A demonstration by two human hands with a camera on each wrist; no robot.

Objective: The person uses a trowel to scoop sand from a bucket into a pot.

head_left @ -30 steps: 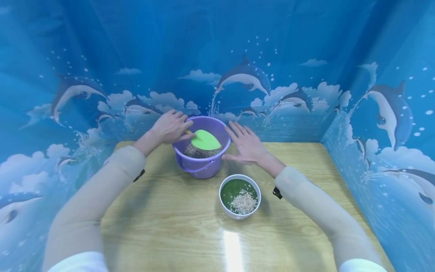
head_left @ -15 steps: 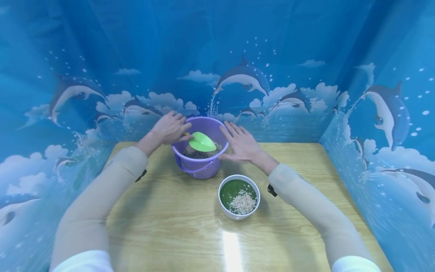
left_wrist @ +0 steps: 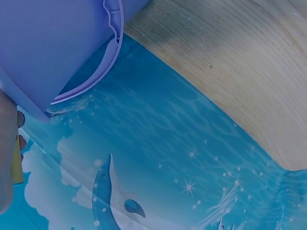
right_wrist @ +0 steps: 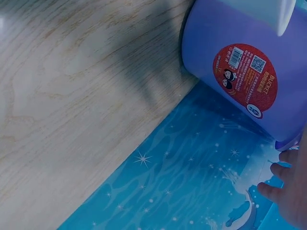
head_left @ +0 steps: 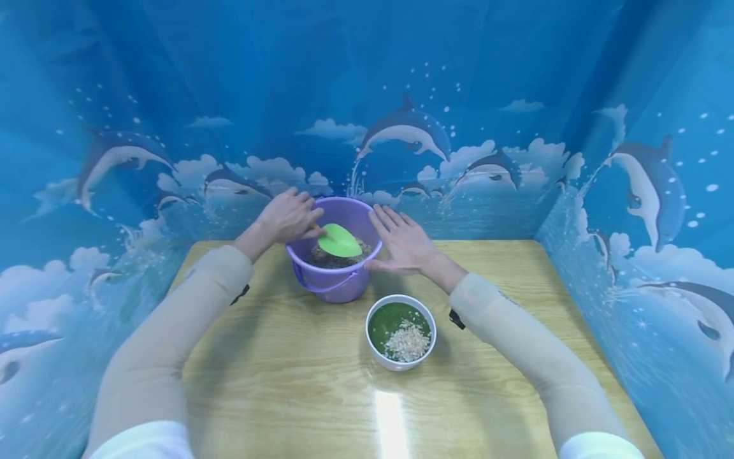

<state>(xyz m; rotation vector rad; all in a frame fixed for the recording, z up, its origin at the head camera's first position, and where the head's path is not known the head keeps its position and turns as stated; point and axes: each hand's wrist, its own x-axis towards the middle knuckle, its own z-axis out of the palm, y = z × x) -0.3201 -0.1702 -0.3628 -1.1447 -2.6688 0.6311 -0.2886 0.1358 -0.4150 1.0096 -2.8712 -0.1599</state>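
Observation:
My left hand (head_left: 288, 215) grips the yellow handle (left_wrist: 17, 165) of a toy shovel with a light green blade (head_left: 339, 241). The blade is tilted inside a purple bucket (head_left: 338, 287), over or against a dark grainy material (head_left: 323, 256) in it; contact is unclear. At the bucket's right side, my right hand (head_left: 403, 243) has its fingers extended, with fingertips and thumb at the rim. In the right wrist view, several fingertips (right_wrist: 276, 190) show near the rim beside the bucket's red label (right_wrist: 244, 79). The bucket's handle (head_left: 327, 288) hangs down in front.
A white bowl (head_left: 369, 344) with a green inside stands in front and to the right of the bucket, holding pale flakes (head_left: 408, 342). Both stand on a wooden table (head_left: 275, 382). Blue dolphin-print sheeting (head_left: 258, 95) encloses the back and sides.
The shovel blade has dipped slightly lower and to the left inside the bucket. My right hand has shifted a little left, closer over the rim. The whole head view has drifted slightly.

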